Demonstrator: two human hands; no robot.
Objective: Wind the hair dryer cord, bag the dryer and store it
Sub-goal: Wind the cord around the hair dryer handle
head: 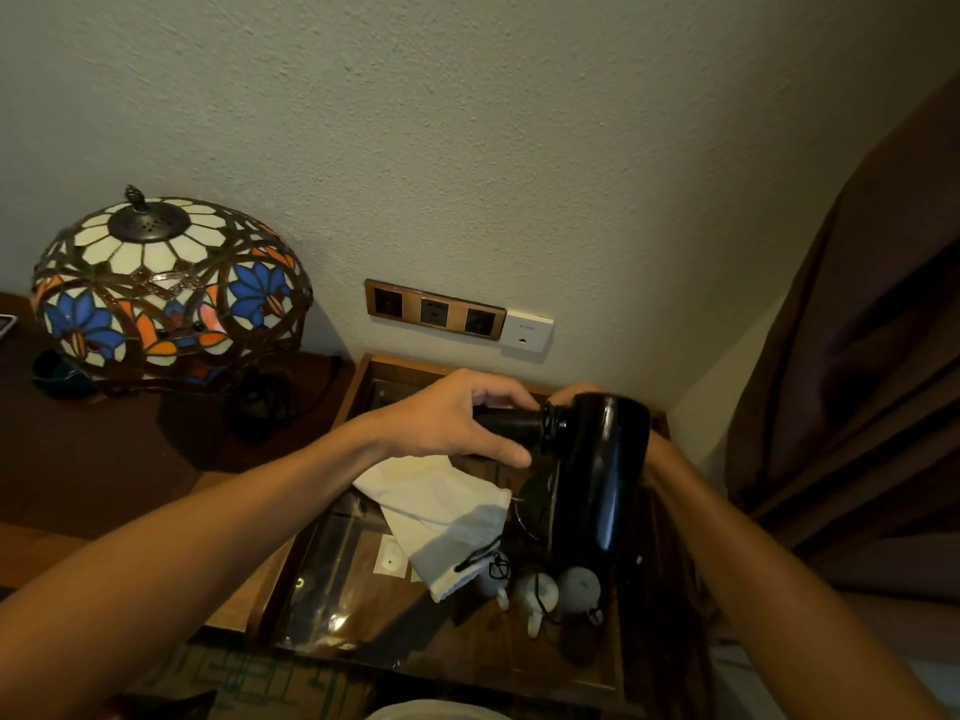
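Observation:
A glossy black hair dryer (592,470) hangs in the air over a glass-topped table. My left hand (457,423) is closed around its handle, which points left. My right hand (576,392) is mostly hidden behind the dryer's body and grips it from the far side. Part of the black cord (524,517) loops below the dryer. A white cloth drawstring bag (441,511) lies flat on the glass under my left hand, its black drawstring (480,556) at the near end.
The wooden-framed glass table (332,558) also holds small white cups (540,595). A stained-glass lamp (166,288) stands on the dark desk to the left. A socket strip (434,309) is on the wall behind. Brown curtains (857,387) hang at the right.

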